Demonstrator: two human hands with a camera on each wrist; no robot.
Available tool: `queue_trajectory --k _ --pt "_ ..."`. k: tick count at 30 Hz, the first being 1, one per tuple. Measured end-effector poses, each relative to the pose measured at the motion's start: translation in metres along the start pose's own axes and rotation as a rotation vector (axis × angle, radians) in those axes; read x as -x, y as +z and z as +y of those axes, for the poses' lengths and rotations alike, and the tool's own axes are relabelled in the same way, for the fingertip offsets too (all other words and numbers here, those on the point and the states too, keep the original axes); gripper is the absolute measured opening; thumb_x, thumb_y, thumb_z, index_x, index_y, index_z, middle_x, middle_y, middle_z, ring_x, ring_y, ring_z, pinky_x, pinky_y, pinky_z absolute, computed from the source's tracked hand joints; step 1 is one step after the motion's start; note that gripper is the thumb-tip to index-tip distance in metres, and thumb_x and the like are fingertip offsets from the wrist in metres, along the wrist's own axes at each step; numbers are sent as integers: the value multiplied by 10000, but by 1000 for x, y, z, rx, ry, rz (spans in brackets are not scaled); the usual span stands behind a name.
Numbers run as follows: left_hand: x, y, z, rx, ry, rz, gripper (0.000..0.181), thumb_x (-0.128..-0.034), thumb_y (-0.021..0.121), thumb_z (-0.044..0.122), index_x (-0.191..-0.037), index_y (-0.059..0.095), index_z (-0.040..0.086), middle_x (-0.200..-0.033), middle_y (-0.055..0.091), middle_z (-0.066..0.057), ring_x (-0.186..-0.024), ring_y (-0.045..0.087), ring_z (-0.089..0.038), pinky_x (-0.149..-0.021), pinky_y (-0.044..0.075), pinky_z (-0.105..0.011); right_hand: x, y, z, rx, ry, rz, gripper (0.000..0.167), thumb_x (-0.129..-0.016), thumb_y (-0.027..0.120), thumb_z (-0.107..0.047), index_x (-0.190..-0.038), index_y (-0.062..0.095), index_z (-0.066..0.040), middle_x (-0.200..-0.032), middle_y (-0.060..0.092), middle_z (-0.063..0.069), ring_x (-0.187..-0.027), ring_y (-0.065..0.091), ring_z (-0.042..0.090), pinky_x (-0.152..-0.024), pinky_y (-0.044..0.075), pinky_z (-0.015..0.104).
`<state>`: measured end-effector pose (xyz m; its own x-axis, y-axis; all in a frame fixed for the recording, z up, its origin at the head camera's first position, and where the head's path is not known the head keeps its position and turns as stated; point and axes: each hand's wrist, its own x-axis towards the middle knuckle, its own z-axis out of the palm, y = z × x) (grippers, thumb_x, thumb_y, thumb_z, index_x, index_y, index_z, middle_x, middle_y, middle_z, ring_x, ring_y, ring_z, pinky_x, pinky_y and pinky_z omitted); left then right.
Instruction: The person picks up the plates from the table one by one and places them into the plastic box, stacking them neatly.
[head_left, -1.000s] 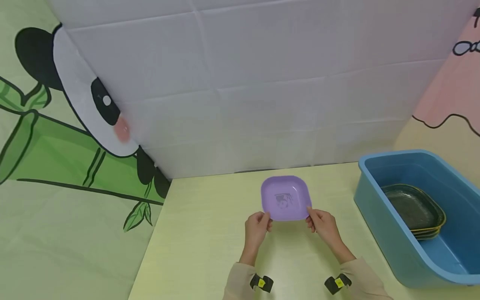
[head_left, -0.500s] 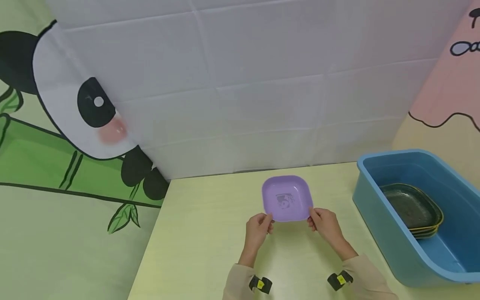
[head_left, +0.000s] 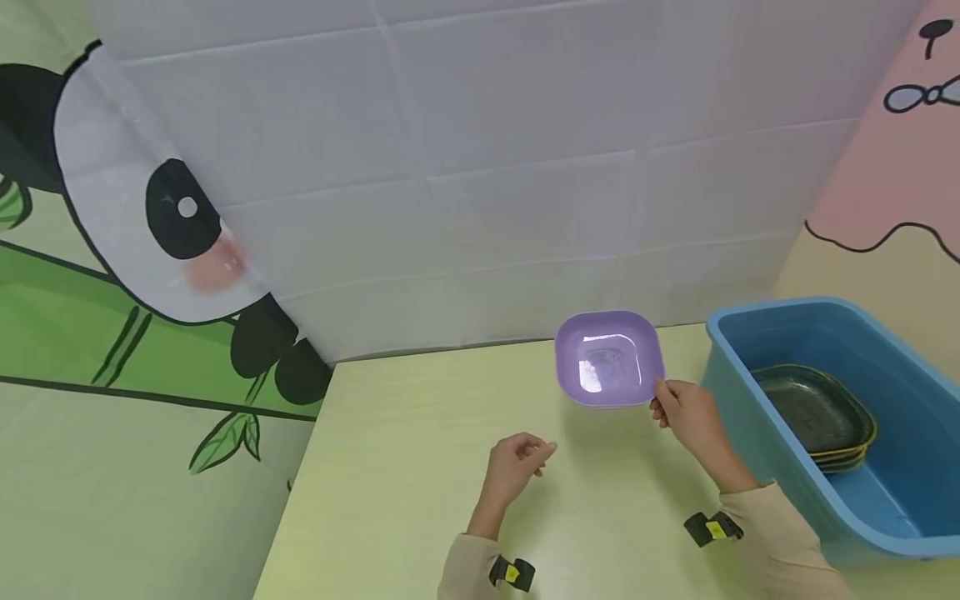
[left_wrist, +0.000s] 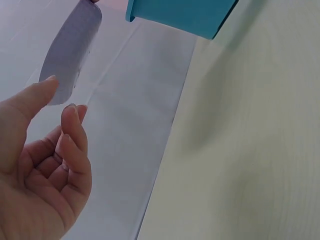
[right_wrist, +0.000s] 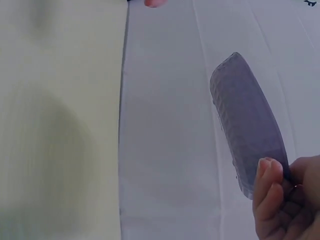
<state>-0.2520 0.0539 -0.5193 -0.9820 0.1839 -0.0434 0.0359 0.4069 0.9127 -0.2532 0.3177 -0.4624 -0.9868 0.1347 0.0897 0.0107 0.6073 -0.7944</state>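
Observation:
My right hand (head_left: 693, 421) pinches the lower right corner of a purple square plate (head_left: 609, 358) and holds it above the table, its inner face toward the head camera. In the right wrist view the plate (right_wrist: 247, 120) shows edge-on, with thumb and fingers gripping one end. My left hand (head_left: 517, 471) is off the plate, over the table to its lower left. Its fingers are loosely curled with nothing between them. From the left wrist, the plate (left_wrist: 72, 55) appears just beyond the thumb and fingertips of that hand (left_wrist: 47, 185).
A deep blue plastic tub (head_left: 738, 417) stands at the right of the pale table (head_left: 420, 433). Inside it lies a stack of dark green plates (head_left: 813, 408) with yellowish rims. A white cloth wall (head_left: 465, 217) rises behind the table, with printed cartoon fabric at both sides.
Both hands were holding the plate's lower corners. My left hand has let go, while my right hand has carried the plate right and farther away, closer to the tub.

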Motion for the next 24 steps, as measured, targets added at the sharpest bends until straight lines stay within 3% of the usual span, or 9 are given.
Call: queue_trajectory --k 13,15,20,24 --pt "1 -3 -14 -22 -6 23 303 -846 634 365 -865 677 65 -712 662 -99 -548 575 -58 -553 472 -227 12 -98 -28 176 -49 116 505 -999 290 -309 -755 622 -16 -626 611 39 -502 512 56 -499 391 254" --pt "2 -5 -15 -24 -15 33 301 -851 630 355 -865 677 58 -694 654 -74 -551 575 -59 -556 470 -229 14 -114 -27 215 -45 110 508 -998 286 -303 -763 626 -8 -627 614 31 -503 508 48 -508 382 250" --pt "4 -10 -20 -12 -46 52 320 -860 624 330 -893 674 16 -719 656 -146 -554 571 -74 -566 461 -242 14 -153 -20 301 -28 66 511 -1006 276 -273 -776 612 36 -627 602 22 -495 478 21 -511 384 236" --pt "5 -12 -24 -14 -50 56 316 -862 622 327 -887 673 17 -720 656 -150 -551 570 -69 -568 462 -242 4 -181 9 323 -14 60 504 -1011 281 -225 -793 580 117 -617 573 56 -479 451 31 -472 406 210"
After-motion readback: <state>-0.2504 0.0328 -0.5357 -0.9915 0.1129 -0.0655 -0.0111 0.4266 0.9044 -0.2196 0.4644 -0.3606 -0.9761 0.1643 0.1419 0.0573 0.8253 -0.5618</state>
